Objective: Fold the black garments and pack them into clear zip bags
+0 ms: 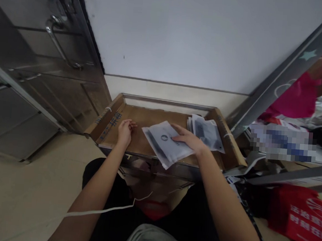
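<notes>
My right hand (pixel 189 139) grips a small stack of frosted plastic zip bags (pixel 162 140), with the thumb over the upper face. The top bag carries a dark round logo, and something dark shows through the film. The stack is tilted and reaches past the near edge of a cardboard tray (pixel 150 114). Over the tray's left part, my left hand (pixel 125 132) has its fingers curled in, and nothing shows in them. More frosted bags (pixel 208 133) with dark contents lie piled at the tray's right end.
A metal door with a handle (pixel 62 47) stands at the left, and a white wall (pixel 178 37) rises behind the tray. Cluttered shelving with a pink bag (pixel 297 97) is on the right, above a red bag (pixel 299 216). A white cord (pixel 113 208) crosses my left forearm.
</notes>
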### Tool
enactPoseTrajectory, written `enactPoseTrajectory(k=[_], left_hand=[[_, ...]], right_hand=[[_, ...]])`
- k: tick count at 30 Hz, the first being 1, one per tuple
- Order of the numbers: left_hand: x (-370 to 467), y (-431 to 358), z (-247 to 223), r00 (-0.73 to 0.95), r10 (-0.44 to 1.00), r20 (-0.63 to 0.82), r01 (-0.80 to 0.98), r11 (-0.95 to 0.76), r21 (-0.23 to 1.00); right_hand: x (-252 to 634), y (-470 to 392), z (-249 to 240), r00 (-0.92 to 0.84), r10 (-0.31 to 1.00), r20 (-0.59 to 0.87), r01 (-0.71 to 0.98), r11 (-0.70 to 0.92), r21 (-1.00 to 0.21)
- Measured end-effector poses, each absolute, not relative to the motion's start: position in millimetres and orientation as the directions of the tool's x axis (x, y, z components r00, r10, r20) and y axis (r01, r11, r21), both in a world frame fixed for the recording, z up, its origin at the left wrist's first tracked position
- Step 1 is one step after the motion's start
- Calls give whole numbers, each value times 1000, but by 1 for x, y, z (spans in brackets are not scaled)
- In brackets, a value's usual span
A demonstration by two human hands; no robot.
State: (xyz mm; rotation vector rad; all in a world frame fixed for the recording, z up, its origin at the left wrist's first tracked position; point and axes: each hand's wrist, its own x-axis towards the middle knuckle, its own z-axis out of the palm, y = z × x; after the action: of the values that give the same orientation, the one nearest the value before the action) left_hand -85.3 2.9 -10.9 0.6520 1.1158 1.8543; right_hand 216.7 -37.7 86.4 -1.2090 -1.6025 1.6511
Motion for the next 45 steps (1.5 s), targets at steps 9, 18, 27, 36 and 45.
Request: enactPoseTrajectory(k=[9, 18, 27, 36, 45], left_hand=[[-86, 0, -11, -475, 880, 2, -351, -192, 917], [-82, -1, -9, -469, 883, 22, -313, -190, 931], [-80, -4, -6, -447, 894, 28, -313, -186, 931], [-82, -3, -10, -447, 894, 24, -294, -172, 940], [-52, 6, -16, 1, 926, 377, 691, -273, 670]], right_hand=[[347, -30, 111, 77, 990, 115, 263, 92, -961], [355, 7, 90, 142, 971, 193, 880, -34, -473], [304, -24, 98, -135, 876, 463, 979, 190, -73], [293, -15, 74, -87, 970, 226, 985, 118, -125], [229, -49, 60, -313, 792, 524, 819, 504, -273]])
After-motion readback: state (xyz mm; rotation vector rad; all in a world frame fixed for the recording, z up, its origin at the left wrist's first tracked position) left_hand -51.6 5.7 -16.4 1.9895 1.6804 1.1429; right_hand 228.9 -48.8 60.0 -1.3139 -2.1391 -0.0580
